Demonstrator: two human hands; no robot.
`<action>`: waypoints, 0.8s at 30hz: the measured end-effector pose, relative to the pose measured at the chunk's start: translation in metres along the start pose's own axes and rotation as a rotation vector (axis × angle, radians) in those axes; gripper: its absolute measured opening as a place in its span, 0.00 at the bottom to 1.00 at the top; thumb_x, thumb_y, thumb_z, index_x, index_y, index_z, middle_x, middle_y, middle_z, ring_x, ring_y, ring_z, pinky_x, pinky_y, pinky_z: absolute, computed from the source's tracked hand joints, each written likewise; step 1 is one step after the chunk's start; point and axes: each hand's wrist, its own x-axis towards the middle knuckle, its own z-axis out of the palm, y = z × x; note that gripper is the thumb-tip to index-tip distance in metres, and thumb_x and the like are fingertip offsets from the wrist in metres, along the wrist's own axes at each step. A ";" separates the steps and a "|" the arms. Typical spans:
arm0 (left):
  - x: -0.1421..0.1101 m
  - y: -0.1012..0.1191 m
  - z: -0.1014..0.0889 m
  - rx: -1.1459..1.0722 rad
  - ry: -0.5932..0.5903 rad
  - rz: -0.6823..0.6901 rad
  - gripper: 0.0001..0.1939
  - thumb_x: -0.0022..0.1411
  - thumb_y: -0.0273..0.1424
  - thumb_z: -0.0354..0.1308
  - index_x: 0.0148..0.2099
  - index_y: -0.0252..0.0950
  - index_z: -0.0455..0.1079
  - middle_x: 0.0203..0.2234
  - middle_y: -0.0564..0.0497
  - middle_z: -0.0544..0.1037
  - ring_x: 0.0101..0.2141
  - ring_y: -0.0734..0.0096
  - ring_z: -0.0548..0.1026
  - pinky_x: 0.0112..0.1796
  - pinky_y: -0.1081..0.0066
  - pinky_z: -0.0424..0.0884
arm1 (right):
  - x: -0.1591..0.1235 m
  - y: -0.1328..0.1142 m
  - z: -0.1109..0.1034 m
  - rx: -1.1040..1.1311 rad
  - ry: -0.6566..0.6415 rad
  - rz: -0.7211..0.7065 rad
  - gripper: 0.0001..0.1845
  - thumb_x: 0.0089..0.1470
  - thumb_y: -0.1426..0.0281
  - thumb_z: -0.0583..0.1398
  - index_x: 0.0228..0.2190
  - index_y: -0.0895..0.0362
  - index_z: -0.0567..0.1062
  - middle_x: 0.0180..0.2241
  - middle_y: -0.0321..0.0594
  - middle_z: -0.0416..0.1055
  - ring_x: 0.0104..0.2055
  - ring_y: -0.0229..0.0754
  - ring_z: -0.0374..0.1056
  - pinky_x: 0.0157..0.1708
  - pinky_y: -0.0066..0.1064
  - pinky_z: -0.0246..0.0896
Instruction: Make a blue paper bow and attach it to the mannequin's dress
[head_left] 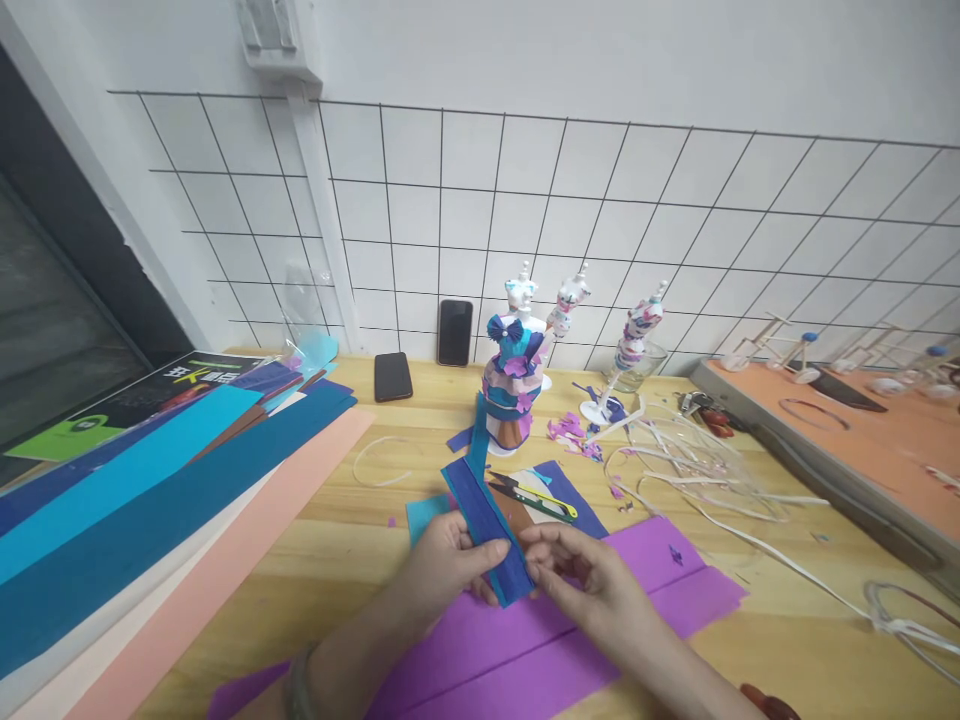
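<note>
My left hand (pixel 457 560) grips a folded strip of dark blue crepe paper (pixel 484 515) with lighter blue edges, its thumb lying on top. At the strip's lower right edge, my right hand (pixel 581 575) pinches the paper between thumb and fingertips. Beneath both hands lies a large purple crepe paper sheet (pixel 517 650). Just beyond the strip are thread snips (pixel 536 495) with yellow and green handles, on smaller paper pieces. Farther back stands a small mannequin (pixel 514 375) in a layered paper dress with a dark blue bow.
Two more mannequins (pixel 637 335) stand near the wall, beside purple scraps (pixel 570 430) and a tangle of white strips (pixel 690 465). Long coloured paper sheets (pixel 180 500) cover the left side. Two phones (pixel 394 376) are at the back. An orange board (pixel 840 430) with small models lies right.
</note>
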 end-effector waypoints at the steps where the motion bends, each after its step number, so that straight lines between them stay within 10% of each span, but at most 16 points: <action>1: 0.000 0.000 0.000 0.006 0.002 0.003 0.16 0.45 0.37 0.64 0.32 0.30 0.69 0.19 0.50 0.76 0.17 0.76 0.71 0.18 0.77 0.67 | 0.000 0.000 0.000 -0.002 0.000 0.001 0.15 0.51 0.62 0.58 0.37 0.58 0.69 0.25 0.37 0.69 0.28 0.38 0.66 0.30 0.30 0.61; 14: 0.000 -0.004 0.003 0.086 -0.022 -0.003 0.17 0.45 0.36 0.64 0.34 0.29 0.70 0.18 0.52 0.74 0.17 0.75 0.71 0.19 0.75 0.68 | 0.001 -0.003 0.001 0.080 0.078 0.028 0.14 0.49 0.62 0.60 0.36 0.58 0.72 0.32 0.41 0.70 0.34 0.40 0.65 0.33 0.30 0.60; 24: -0.003 0.000 0.008 0.109 -0.127 0.017 0.17 0.47 0.34 0.62 0.38 0.31 0.66 0.21 0.50 0.77 0.17 0.74 0.72 0.18 0.76 0.68 | 0.005 -0.004 0.001 0.144 -0.029 0.106 0.19 0.50 0.56 0.57 0.24 0.60 0.71 0.18 0.32 0.63 0.21 0.34 0.58 0.23 0.26 0.53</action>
